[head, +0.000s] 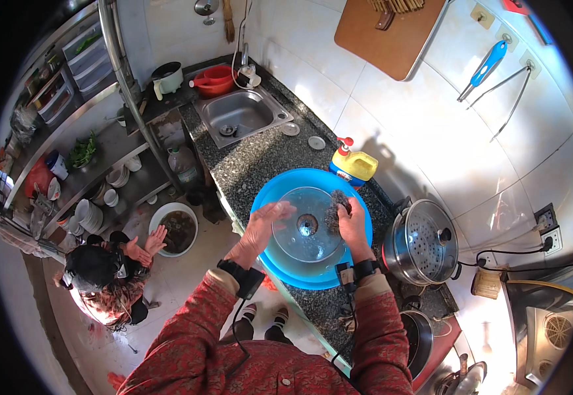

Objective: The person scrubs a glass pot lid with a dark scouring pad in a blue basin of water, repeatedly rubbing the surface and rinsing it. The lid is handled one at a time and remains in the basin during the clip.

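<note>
A blue plastic basin [286,269] stands on the speckled stone counter with cloudy water in it. A round glass lid [311,249] with a dark centre knob lies inside the basin. My right hand [353,222] grips a dark scouring pad [337,205] at the basin's right side, over the lid's edge. My left hand [269,222] is at the lid's left edge, fingers apart and partly blurred; whether it touches the lid I cannot tell. Behind the basin stands a yellow detergent bottle [360,165] with a red pump.
A steamer pot [419,242] stands right of the basin, a dark pan [417,340] nearer me. The steel sink [239,116] and red bowls [215,81] lie beyond. On the floor side, another person [99,276] is beside a white bucket [156,217]. Shelves hold stacked bowls [88,216].
</note>
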The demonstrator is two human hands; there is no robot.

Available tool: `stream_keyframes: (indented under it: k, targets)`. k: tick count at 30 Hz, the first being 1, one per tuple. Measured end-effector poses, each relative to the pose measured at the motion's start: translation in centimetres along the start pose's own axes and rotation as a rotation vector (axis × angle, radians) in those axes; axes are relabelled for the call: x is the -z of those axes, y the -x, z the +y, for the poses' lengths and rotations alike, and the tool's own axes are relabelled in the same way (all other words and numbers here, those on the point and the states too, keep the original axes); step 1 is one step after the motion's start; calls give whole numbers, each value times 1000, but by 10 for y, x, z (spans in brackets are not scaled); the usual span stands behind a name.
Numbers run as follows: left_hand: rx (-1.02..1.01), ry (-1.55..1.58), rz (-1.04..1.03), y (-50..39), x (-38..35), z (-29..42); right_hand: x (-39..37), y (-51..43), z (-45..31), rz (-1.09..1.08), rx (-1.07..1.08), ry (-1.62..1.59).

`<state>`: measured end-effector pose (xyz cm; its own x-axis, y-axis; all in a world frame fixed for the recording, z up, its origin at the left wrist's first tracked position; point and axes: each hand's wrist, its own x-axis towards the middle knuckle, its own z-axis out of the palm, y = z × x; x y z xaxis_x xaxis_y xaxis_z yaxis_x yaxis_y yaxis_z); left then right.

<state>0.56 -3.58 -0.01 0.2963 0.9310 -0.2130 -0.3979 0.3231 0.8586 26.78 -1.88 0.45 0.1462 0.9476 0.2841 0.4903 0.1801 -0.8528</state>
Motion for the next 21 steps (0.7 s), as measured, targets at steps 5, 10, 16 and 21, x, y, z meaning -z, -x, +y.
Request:
stream_keyframes:
  k: [5,10,16,21]
  targets:
    - [14,377,-154,21,-19,-12,-31,15,8,188,-171,-248]
    - [-6,419,-242,15,-7,-4,-40,27,2,226,-228,-456]
    - [-32,312,-273,20,-3,-5,-16,35,-5,66,-216,-303]
    - [-89,78,-535,7,14,-16,4,24,-21,-38,-33,102]
